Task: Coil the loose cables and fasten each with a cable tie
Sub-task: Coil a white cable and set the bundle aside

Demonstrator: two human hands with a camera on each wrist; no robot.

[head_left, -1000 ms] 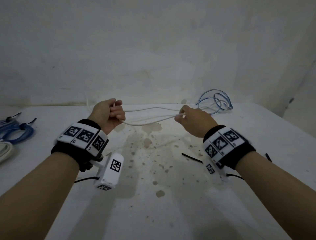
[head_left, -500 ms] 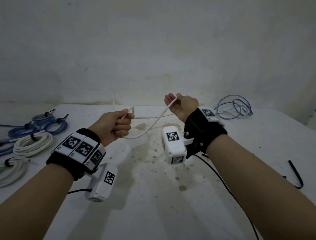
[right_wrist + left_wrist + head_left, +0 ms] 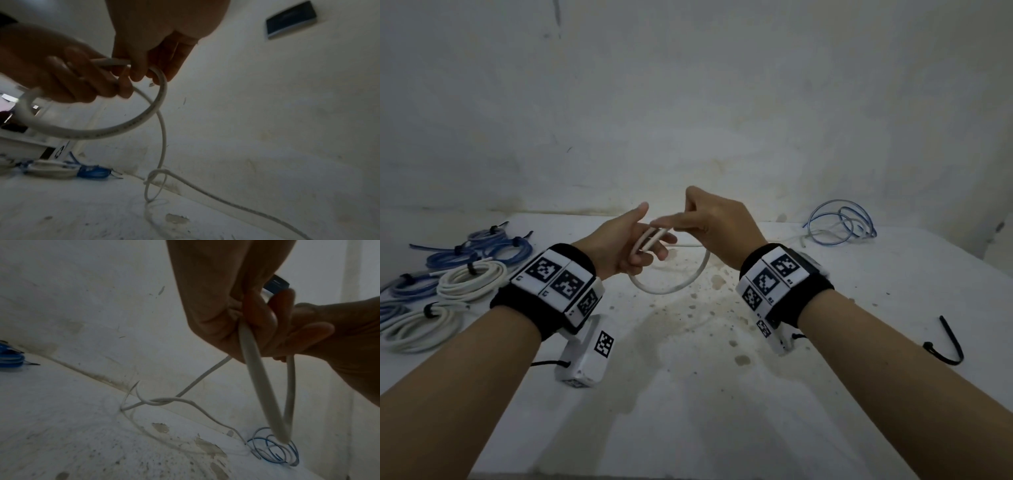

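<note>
1. The left hand (image 3: 624, 246) was held up over the table (image 3: 722, 394), near the middle; its fingers were curled round a loop of the white cable (image 3: 671, 289), and its thumb stuck up.
2. The right hand (image 3: 717, 224) was right beside the left hand, touching it; its fingers pinched the white cable and laid it into the left hand.
3. The loop hung down under both hands, just above the table; in the right wrist view the loop (image 3: 115, 131) was round and open.
4. The rest of the white cable ran away to the far side; it crossed over itself on the table (image 3: 162, 401) close to the wall (image 3: 688, 102).
5. A loose blue cable (image 3: 840, 222) lay at the far right of the table, well apart from the hands.
6. A black cable tie (image 3: 948, 346) lay on the right side, nearer to the person; it was bent like a hook.
7. On the left side lay tied bundles; some were white bundles (image 3: 470, 279) and some were blue bundles (image 3: 493, 248); each had a black tie round it.
8. The table had brown spots in the middle.
</note>
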